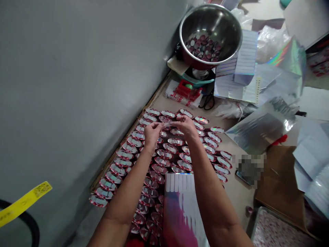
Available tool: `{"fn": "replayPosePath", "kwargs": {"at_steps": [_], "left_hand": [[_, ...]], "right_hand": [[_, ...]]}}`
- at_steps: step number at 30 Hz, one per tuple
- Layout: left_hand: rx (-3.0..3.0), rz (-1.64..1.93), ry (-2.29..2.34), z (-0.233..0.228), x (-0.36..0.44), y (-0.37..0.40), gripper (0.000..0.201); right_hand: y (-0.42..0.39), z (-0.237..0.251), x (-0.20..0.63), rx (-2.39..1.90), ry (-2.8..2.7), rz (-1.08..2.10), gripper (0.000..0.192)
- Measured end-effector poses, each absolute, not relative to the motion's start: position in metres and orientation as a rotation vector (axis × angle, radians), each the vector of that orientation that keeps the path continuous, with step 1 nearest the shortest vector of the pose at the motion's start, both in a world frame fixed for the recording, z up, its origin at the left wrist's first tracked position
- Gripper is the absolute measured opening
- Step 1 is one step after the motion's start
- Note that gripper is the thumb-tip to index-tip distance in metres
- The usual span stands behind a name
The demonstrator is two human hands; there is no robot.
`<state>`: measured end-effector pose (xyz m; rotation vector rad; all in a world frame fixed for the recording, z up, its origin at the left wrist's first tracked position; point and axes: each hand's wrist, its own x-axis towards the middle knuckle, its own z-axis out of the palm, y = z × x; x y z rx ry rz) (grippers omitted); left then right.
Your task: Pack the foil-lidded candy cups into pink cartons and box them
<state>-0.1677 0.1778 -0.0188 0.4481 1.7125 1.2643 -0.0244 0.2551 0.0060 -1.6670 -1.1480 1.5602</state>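
Where both hands (pixel 169 128) pinch, strip (pixel 167 124) crosswise.

Two hands are in view, a left hand (pixel 152 133) and a right hand (pixel 185 125), pinching one thin strip (pixel 168 124) between them. Below them lie rows of red-rimmed oval caps (pixel 164 154) with shiny tops, too many and too overlapped to count surely; perhaps seventy or more. One steel bowl (pixel 210 32) holds a heap of small round discs (pixel 203 48), dozens at least. One pair of black scissors (pixel 207 101) lies near it. One sheet of white strips (pixel 180 183) sits by the forearms. One metal tray (pixel 276 228) shows at the lower right.
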Motion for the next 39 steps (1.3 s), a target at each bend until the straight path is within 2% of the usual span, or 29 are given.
{"fn": "replayPosePath", "kwargs": {"at_steps": [2, 5, 10, 18, 20, 21, 23, 25, 27, 30, 33, 37, 39], "left_hand": [[0.753, 1.175, 1.959, -0.021, -0.181, 0.188, 0.020], [1.116, 0.925, 2.231, -0.021, -0.193, 0.209, 0.015], [1.337, 0.589, 2.357, -0.021, -0.194, 0.226, 0.014], [1.378, 0.578, 2.390, -0.026, -0.189, 0.223, 0.013], [1.373, 0.598, 2.387, -0.025, -0.187, 0.224, 0.012], [1.348, 0.612, 2.409, -0.024, -0.188, 0.225, 0.015], [1.243, 0.634, 2.499, -0.023, -0.190, 0.230, 0.038], [1.124, 0.628, 2.585, -0.024, -0.195, 0.238, 0.060], [1.099, 0.592, 2.605, -0.025, -0.199, 0.247, 0.061], [1.300, 0.593, 2.522, -0.023, -0.200, 0.246, 0.047], [1.546, 0.655, 2.297, -0.011, -0.194, 0.209, 0.041], [1.647, 0.640, 2.060, 0.009, -0.170, 0.102, 0.017], [1.617, 0.621, 2.044, 0.014, -0.153, 0.036, 0.014]], "right_hand": [[0.252, 0.001, -0.026, -1.685, -1.082, 1.558, 0.049], [0.251, -0.010, -0.033, -1.879, -1.172, 1.324, 0.041], [0.255, -0.019, -0.044, -2.136, -1.402, 0.958, 0.036], [0.256, -0.010, -0.049, -2.189, -1.541, 0.931, 0.031], [0.256, -0.007, -0.049, -2.222, -1.592, 0.887, 0.035], [0.256, -0.006, -0.050, -2.240, -1.609, 0.857, 0.040], [0.258, -0.003, -0.051, -2.266, -1.636, 0.848, 0.052], [0.262, 0.001, -0.050, -2.257, -1.690, 0.918, 0.054], [0.267, 0.007, -0.043, -2.204, -1.777, 0.995, 0.048], [0.262, 0.029, -0.004, -2.034, -1.905, 0.991, 0.036], [0.222, 0.059, 0.079, -1.959, -1.972, 0.941, 0.031], [0.105, 0.072, 0.207, -2.511, -1.845, 0.715, 0.032], [0.033, 0.059, 0.246, -2.631, -1.743, 0.839, 0.040]]}}
